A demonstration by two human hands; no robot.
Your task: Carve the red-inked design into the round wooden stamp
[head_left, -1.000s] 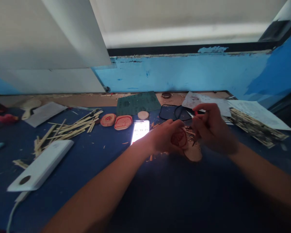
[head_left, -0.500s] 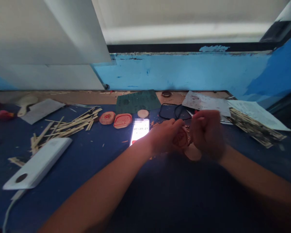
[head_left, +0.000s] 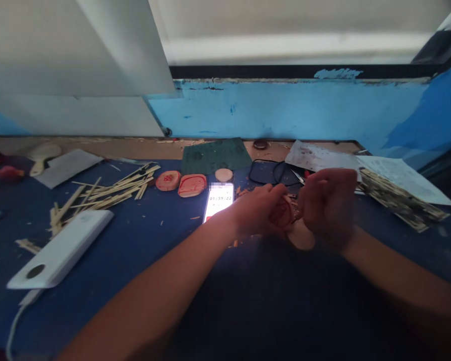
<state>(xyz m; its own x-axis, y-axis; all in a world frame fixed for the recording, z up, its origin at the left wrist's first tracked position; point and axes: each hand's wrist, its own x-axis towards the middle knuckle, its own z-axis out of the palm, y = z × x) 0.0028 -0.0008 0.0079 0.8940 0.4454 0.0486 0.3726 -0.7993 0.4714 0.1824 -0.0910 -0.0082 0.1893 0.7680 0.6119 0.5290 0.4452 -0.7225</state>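
Note:
My left hand [head_left: 259, 208] is closed around a round wooden piece [head_left: 281, 214] with red markings on its face. Close by on the right, my right hand [head_left: 328, 205] is curled into a fist with its fingertips near the piece. Whatever the fist holds is hidden by the fingers. A pale round wooden disc [head_left: 301, 235] lies just below, between the two hands. Reddish shavings [head_left: 242, 191] are scattered around the left hand. Beside that wrist a lit phone [head_left: 220, 200] shows a running timer.
Two red-marked wooden pieces [head_left: 192, 185] and a small pale disc [head_left: 223, 175] lie behind the phone. On the left are thin wooden sticks [head_left: 116, 193] and a white power bank [head_left: 62, 250] with a cable. A green sheet [head_left: 216, 155], black cord [head_left: 253, 173] and papers [head_left: 323, 158] lie towards the wall.
My right hand has shifted slightly to the right, while my left keeps its hold on the wooden piece. The phone's timer has advanced one second. The whole view has moved a little.

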